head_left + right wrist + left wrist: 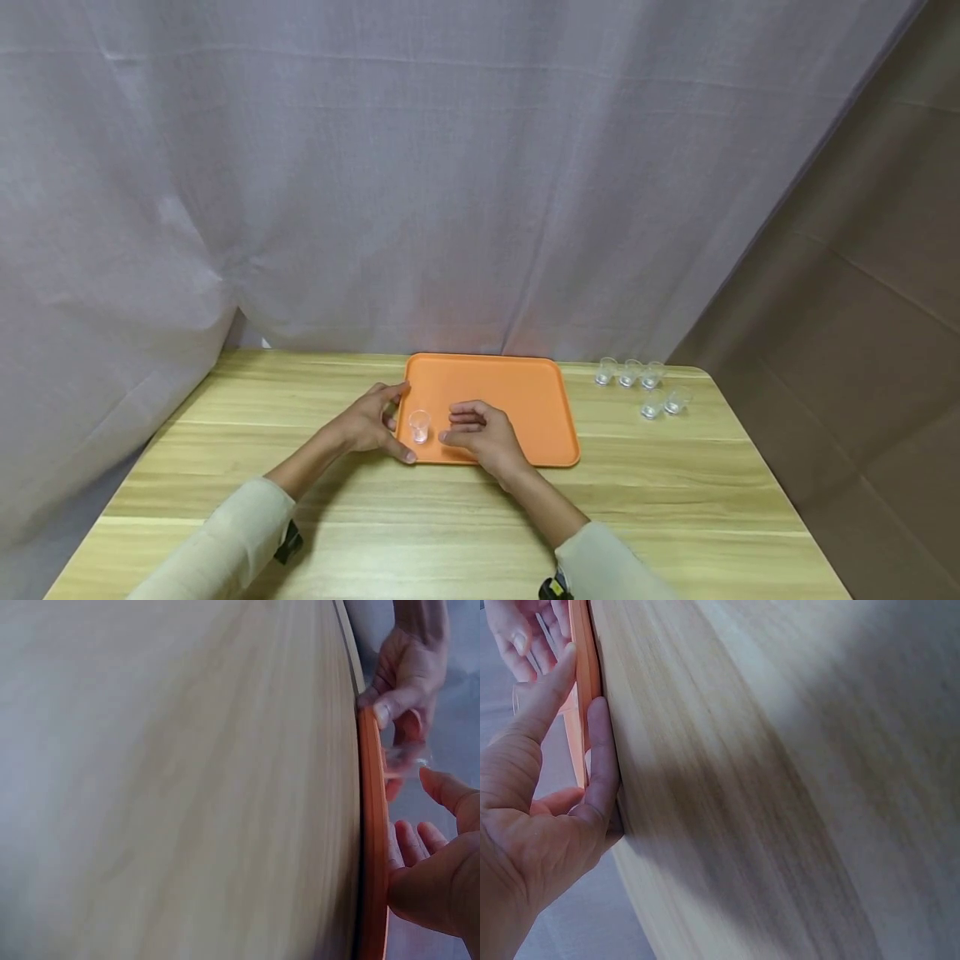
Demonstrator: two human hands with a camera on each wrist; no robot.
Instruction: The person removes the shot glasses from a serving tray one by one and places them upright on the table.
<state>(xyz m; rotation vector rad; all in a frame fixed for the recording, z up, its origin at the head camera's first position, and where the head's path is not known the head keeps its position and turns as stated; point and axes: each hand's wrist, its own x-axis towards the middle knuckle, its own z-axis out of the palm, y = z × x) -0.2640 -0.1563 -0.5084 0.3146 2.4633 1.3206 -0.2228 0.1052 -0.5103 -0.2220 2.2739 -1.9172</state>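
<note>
An orange tray [502,400] lies on the wooden table. Near its front left corner stands a small clear cup [419,427], also seen beyond the tray edge as a clear cup [409,759] in the right wrist view. My left hand [371,421] holds the tray's left side, with the thumb at the front corner and the other fingers along the edge. Over the tray, just right of the cup, my right hand [483,437] has its fingers loosely bent and apart from the thumb, with nothing between them.
On the table [390,533] right of the tray stand several more clear cups [651,375] in two loose rows. Grey curtain [465,167] hangs along the table's back edge, and a brown curtain [855,375] runs down the right side.
</note>
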